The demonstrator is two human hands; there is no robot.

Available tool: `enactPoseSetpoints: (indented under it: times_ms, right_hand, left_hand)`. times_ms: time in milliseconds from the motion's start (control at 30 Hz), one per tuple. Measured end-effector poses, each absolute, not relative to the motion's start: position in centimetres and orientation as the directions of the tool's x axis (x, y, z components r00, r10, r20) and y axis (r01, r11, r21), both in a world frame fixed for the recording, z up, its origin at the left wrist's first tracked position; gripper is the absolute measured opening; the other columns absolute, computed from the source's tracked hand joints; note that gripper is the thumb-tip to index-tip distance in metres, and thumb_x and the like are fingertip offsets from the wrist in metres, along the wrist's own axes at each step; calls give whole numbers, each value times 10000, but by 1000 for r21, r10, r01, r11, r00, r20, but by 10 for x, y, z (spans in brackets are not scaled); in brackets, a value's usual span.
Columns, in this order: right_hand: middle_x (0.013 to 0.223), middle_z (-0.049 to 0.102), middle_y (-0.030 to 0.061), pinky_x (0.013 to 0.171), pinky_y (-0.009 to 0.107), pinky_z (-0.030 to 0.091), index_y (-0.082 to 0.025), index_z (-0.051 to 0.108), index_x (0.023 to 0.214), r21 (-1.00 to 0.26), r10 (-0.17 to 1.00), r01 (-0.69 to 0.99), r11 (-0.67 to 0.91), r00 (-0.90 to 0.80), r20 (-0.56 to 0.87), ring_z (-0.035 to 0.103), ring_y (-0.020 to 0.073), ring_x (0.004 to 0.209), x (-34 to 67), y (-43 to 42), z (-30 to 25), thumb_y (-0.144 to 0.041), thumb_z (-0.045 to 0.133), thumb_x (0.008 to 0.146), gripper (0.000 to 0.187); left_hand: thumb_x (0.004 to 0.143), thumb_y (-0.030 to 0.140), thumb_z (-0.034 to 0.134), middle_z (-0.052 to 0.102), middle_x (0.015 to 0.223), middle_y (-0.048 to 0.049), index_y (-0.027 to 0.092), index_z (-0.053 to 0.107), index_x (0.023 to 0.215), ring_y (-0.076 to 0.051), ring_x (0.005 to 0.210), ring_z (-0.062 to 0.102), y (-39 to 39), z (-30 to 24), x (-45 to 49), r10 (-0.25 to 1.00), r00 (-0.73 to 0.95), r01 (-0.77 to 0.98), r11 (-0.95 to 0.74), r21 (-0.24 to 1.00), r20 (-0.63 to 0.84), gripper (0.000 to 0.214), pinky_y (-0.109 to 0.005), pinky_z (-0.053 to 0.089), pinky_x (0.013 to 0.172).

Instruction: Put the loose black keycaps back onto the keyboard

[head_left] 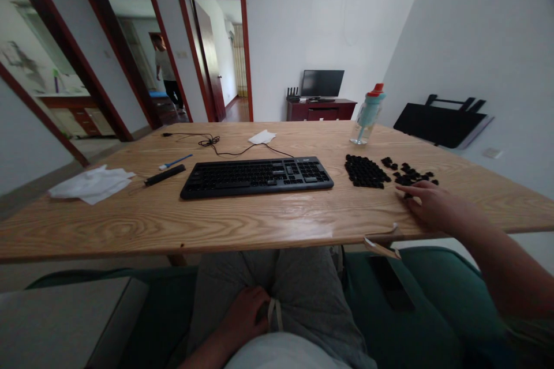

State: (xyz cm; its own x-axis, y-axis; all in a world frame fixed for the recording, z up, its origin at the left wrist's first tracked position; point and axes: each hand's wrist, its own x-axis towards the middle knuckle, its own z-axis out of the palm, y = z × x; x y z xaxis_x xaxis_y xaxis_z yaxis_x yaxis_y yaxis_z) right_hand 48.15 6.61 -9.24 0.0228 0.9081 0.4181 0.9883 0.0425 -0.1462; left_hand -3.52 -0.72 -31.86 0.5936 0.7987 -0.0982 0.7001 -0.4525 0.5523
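Observation:
My right hand [428, 204] reaches over the table's right part, at the near edge of a loose scatter of black keycaps [409, 173]. Its index finger and thumb close around one small dark keycap [407, 196]. Left of the scatter, more keycaps [366, 171] lie packed together in a block. A black keyboard [257, 176] lies mid-table; dark keys or key sockets cover it, too small to tell apart. My left hand [249, 311] rests on my lap beside a pale drawstring [274, 314], fingers loosely curved and thumb apart, with nothing seen in it.
A water bottle [369, 115] with a red lid stands behind the keycaps. To the left lie white tissues [93, 181], a dark bar [165, 175] and a blue brush [175, 162]. Behind the keyboard runs its cable [210, 141]. A person [167, 69] stands beyond a doorway.

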Motion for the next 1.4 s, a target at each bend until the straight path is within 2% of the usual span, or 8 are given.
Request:
enactPoseSetpoints:
  times_ms: [267, 433, 733, 1000, 1100, 1200, 1300, 1400]
  right_hand:
    - [951, 714, 118, 673, 400, 493, -242, 789, 842, -18, 892, 984, 175, -151, 426, 650, 245, 713, 486, 73, -93, -340, 609, 827, 205]
    - [959, 652, 101, 596, 359, 537, -245, 749, 878, -196, 862, 926, 324, -203, 464, 630, 194, 655, 442, 62, -73, -395, 616, 816, 209]
    - [986, 618, 93, 701, 332, 575, -214, 754, 956, -388, 842, 764, 515, -367, 394, 648, 173, 759, 343, 79, -46, -340, 617, 852, 214]
    - [935, 679, 62, 697, 271, 520, -227, 755, 933, -293, 850, 799, 526, -481, 213, 646, 157, 749, 292, 88, -60, -241, 572, 878, 192]
    - [949, 694, 69, 694, 270, 520, -224, 758, 927, -257, 870, 837, 483, -426, 248, 657, 164, 755, 296, 81, -61, -263, 567, 891, 199]
    - [998, 695, 78, 720, 288, 537, -225, 764, 963, -228, 867, 853, 468, -394, 307, 669, 170, 774, 304, 73, -68, -318, 533, 928, 252]
    - [1017, 706, 87, 774, 316, 552, -226, 761, 1084, -210, 849, 858, 469, -372, 376, 683, 186, 819, 312, 66, -80, -368, 498, 960, 324]
    - [1027, 706, 96, 746, 317, 564, -222, 736, 1184, -219, 835, 867, 448, -317, 450, 689, 190, 795, 315, 56, -87, -380, 520, 950, 355]
  left_hand:
    - [692, 131, 588, 671, 1163, -59, 209, 624, 1064, -235, 1114, 594, -11, -308, -35, 811, 573, 688, -401, 605, -115, 382, -387, 428, 1012]
    - [699, 105, 593, 660, 1211, -52, 220, 637, 1076, -225, 1136, 592, -12, -308, -36, 834, 547, 673, -385, 632, -75, 397, -372, 440, 1029]
    - [810, 89, 547, 682, 1109, -77, 211, 625, 1066, -179, 1035, 662, -17, -221, -37, 738, 591, 467, -642, 608, 325, 294, -292, 541, 908]
    - [807, 8, 526, 688, 998, -62, 230, 566, 1155, -151, 908, 661, -27, -135, -69, 517, 552, 366, -855, 367, 655, 415, -273, 556, 811]
    - [831, 54, 530, 708, 966, -47, 244, 612, 1125, -159, 888, 676, -25, -156, -89, 599, 525, 477, -796, 373, 605, 360, -289, 564, 832]
    - [856, 207, 565, 725, 1100, -67, 262, 693, 1092, -242, 1046, 681, -25, -215, -110, 856, 380, 755, -505, 418, 349, 274, -411, 553, 962]
    - [856, 311, 560, 545, 1454, -117, 220, 631, 1310, -338, 1370, 483, -36, -287, -124, 997, 29, 891, -61, 449, 76, 468, -557, 395, 1139]
    - [907, 337, 499, 332, 1606, -145, 181, 469, 1476, -326, 1481, 314, -54, -338, -127, 990, -116, 841, 144, 522, -86, 590, -525, 341, 1177]
